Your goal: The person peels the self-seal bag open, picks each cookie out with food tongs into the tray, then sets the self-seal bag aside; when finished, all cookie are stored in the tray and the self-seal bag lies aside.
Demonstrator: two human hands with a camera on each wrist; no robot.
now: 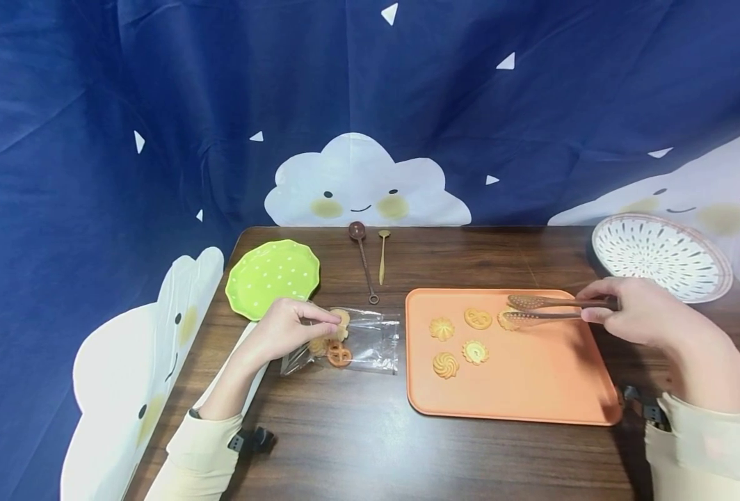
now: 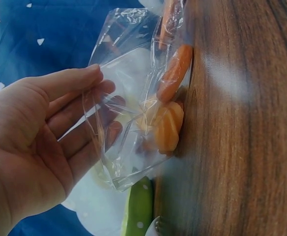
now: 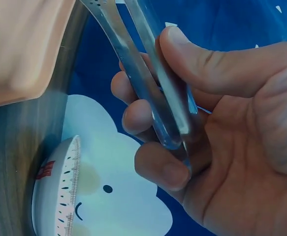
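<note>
My left hand (image 1: 291, 325) pinches the upper edge of a clear plastic bag (image 1: 373, 341) between thumb and fingers. Inside the bag are several cookies, among them a pretzel-shaped one (image 1: 339, 355) and a ridged one (image 2: 169, 127). On the right, my right hand (image 1: 636, 309) grips a pair of brown tongs (image 1: 542, 302) with perforated ends. Those ends are spread at a round cookie (image 1: 505, 320) on the orange tray (image 1: 533, 383), overlapping it in the head view. More cookies lie on the tray's left half, including a swirled one (image 1: 446, 364) and a heart-shaped one (image 1: 478, 319).
A green dotted plate (image 1: 272, 275) sits at the back left. Behind the bag lie a long brown spoon (image 1: 364, 261) and a small gold spoon (image 1: 382, 257). A white patterned bowl (image 1: 661, 254) stands at the back right, near a blue curtain (image 1: 307, 69).
</note>
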